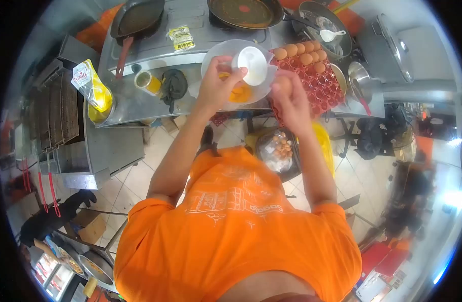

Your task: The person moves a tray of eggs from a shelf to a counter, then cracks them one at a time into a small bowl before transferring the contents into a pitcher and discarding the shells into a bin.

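Observation:
My left hand (216,86) grips a small white cup (252,66) by its rim, tilted over a wide translucent bowl (211,63). Orange egg yolks (240,93) lie in that bowl. Just to the right, my right hand (294,106) is closed around what looks like a brown egg (283,85), partly covered by the fingers. Beside it stands a red egg tray (319,90), with several brown eggs (305,50) in its far rows.
Behind the bowl are a stove with a dark pan (246,11), a red-handled pan (136,19) and a yellow packet (181,39). A yellow pouch (96,85) and a jar (148,82) stand left. Below the counter, a plastic bag of eggshells (279,150) sits by a yellow bin (322,146).

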